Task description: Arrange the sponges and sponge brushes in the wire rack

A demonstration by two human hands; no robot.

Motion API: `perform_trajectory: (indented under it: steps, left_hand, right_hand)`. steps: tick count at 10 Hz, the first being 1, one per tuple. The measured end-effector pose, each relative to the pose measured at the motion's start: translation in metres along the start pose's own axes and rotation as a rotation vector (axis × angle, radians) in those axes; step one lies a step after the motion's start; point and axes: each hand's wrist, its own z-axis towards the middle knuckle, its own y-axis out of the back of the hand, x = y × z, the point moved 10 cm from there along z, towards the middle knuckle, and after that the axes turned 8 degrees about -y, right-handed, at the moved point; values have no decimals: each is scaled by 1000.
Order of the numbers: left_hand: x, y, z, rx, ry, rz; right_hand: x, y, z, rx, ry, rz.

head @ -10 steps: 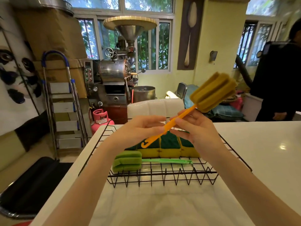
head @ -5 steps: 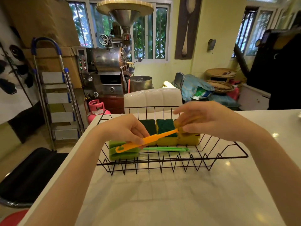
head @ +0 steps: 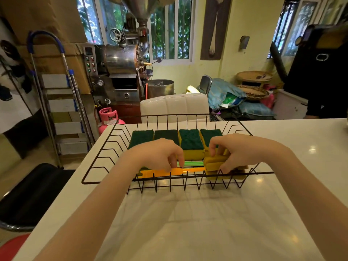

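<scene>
1. The step in hand looks to be laying the orange sponge brush (head: 190, 170) flat along the near side of the wire rack (head: 105, 146), just in front of the green brush (head: 192, 163). To do it well, I'd lower both ends together so the handle lies parallel to the green one, then let go gently.
2. The left hand (head: 160, 155) pinches the orange handle between curled fingers, close to the rack's near rim.
3. The right hand (head: 235, 151) is cupped, partly closed, over the brush's yellow sponge head (head: 216, 162) at the rack's near right corner.
4. Four green-topped sponges (head: 191, 141) sit in a row along the rack's far side, on the white table (head: 188, 223).
</scene>
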Motion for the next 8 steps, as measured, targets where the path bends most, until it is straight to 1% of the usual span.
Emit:
perform_trajectory:
  steps: [1,3,4,5,6,7,8]
  left_hand:
    - [-1,-11,5,58,10,50]
    - [-4,-14,6,75,-1,52]
    - [-5,-15,7,93,-9,56]
    - [-6,-20,7,129,1,49]
    - [-5,-19,7,138,9,38]
    - [-4,-11,-2,116,21,-2]
    - [-3,5,-13,34,15,-93]
  right_hand:
    - [0,-8,5,27,8,-21]
    - [-5,-16,12,63,-10,-17]
    - [-7,-20,13,114,-16,5]
    - [-5,-17,10,118,-6,51]
    - [-2,-1,-1,59,13,91]
    - [3,28,-19,-76,55,144]
    - [10,65,-55,-278,148,253]
